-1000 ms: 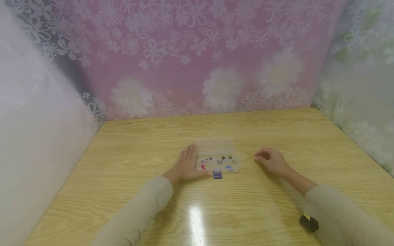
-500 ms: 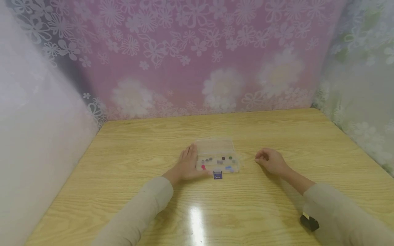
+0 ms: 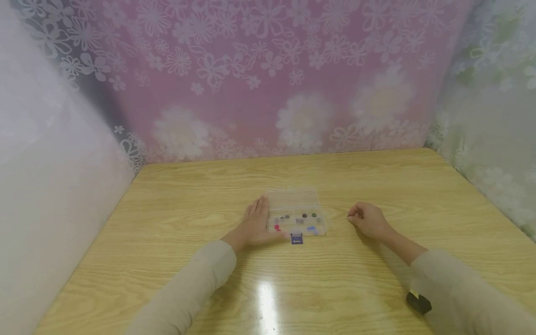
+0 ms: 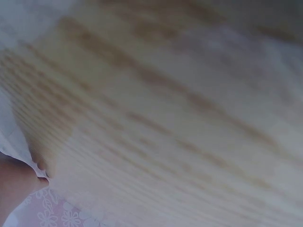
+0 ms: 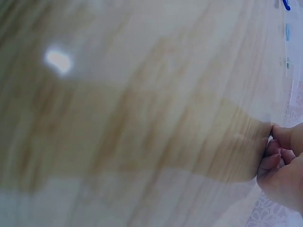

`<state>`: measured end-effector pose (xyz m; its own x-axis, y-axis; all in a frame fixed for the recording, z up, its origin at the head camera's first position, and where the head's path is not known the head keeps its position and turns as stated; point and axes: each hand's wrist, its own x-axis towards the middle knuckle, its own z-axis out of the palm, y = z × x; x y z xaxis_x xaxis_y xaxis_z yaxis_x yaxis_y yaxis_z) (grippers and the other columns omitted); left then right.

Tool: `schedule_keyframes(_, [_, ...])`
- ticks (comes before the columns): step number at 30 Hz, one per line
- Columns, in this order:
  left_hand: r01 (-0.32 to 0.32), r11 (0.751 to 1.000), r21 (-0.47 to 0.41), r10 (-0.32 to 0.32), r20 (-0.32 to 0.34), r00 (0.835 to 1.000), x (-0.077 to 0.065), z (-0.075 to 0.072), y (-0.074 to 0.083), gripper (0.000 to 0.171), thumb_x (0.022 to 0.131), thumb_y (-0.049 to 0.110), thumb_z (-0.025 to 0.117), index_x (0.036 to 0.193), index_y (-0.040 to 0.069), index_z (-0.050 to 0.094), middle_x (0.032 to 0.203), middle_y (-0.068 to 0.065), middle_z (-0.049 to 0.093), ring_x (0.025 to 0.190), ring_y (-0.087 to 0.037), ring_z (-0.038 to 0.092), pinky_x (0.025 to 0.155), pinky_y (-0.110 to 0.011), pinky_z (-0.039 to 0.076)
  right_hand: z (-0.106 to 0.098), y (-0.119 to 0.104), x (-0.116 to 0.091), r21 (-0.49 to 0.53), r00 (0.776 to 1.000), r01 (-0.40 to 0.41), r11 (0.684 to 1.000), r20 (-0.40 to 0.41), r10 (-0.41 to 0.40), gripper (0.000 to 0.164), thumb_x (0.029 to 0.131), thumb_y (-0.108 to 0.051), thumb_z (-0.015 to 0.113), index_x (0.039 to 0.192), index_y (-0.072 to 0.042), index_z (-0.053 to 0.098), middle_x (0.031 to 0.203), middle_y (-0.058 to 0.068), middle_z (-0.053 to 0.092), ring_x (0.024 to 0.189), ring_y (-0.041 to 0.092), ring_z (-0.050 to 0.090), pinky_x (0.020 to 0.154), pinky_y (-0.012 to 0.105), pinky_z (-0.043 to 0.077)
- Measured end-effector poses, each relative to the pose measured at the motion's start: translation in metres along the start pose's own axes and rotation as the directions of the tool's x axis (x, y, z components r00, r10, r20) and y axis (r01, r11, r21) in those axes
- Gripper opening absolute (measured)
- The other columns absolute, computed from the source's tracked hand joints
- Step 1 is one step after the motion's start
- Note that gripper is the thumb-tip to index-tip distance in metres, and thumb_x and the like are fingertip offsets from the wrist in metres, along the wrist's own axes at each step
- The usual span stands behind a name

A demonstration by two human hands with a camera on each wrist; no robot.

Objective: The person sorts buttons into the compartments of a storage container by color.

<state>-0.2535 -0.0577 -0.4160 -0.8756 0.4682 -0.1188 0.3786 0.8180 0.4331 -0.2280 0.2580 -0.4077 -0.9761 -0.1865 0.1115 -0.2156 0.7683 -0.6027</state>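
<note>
A clear plastic box (image 3: 296, 222) with its lid (image 3: 293, 198) raised at the back lies mid-table. Inside, its compartments hold small pieces: red ones (image 3: 277, 227), blue ones (image 3: 311, 228) and several dark round ones (image 3: 304, 216). My left hand (image 3: 254, 229) rests against the box's left side, fingers straight and thumb along the front edge by the blue latch (image 3: 296, 238). To the right of the box, my right hand (image 3: 368, 220) pinches a tiny dark piece (image 3: 348, 217) between thumb and forefinger, close over the table. Its kind is too small to make out.
A black object with a yellow mark (image 3: 418, 302) shows by the right sleeve. The wooden table (image 3: 201, 186) is bordered by a pink floral backdrop (image 3: 251, 107) behind and pale cloth walls on both sides.
My left hand and the box hold their places. The right hand stays almost still, and a dark speck now shows at its fingertips.
</note>
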Motion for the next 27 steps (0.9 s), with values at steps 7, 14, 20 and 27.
schedule_keyframes(7, [-0.003,1.0,0.001,0.003,-0.005,1.0,-0.0002,-0.0002,0.0001,0.119,0.074,0.069,0.058,0.147,0.0,-0.007,0.156,-0.016,-0.007,0.144,-0.031,-0.004,0.117,-0.046,0.001,0.0005,0.0005,0.0012,-0.003,1.0,-0.022,1.0,0.003,0.022,0.007,0.087,-0.002,0.058,0.083,0.004,0.056,0.069,0.004,0.053,0.06,0.011,0.043,0.049,0.018,0.036])
schedule_keyframes(14, [-0.007,1.0,0.003,0.007,-0.007,1.0,-0.0015,-0.0014,0.0007,0.12,0.074,0.07,0.058,0.147,0.0,-0.007,0.156,-0.017,-0.007,0.145,-0.03,-0.004,0.117,-0.046,0.001,-0.0008,0.0021,0.0003,0.018,0.999,-0.045,0.999,0.008,0.045,0.01,0.089,-0.006,0.058,0.085,0.003,0.059,0.075,0.009,0.06,0.069,0.018,0.052,0.06,0.027,0.045])
schedule_keyframes(20, [-0.015,1.0,0.002,0.015,-0.009,1.0,-0.0016,-0.0021,0.0009,0.119,0.074,0.069,0.058,0.147,0.0,-0.005,0.156,-0.018,-0.006,0.144,-0.032,-0.003,0.117,-0.047,0.001,-0.0021,0.0039,-0.0014,0.045,0.998,-0.057,0.997,-0.019,0.058,0.015,0.092,-0.007,0.054,0.091,0.005,0.062,0.088,0.017,0.066,0.087,0.032,0.06,0.077,0.044,0.05])
schedule_keyframes(27, [-0.021,1.0,0.003,0.021,-0.009,1.0,-0.0029,-0.0028,0.0015,0.118,0.075,0.067,0.059,0.147,-0.001,-0.005,0.156,-0.019,-0.005,0.144,-0.033,-0.002,0.117,-0.047,0.001,-0.0028,0.0,-0.0037,0.091,0.993,-0.111,0.99,-0.03,0.115,0.021,0.093,-0.014,0.055,0.093,0.005,0.064,0.097,0.022,0.066,0.096,0.037,0.058,0.082,0.048,0.049])
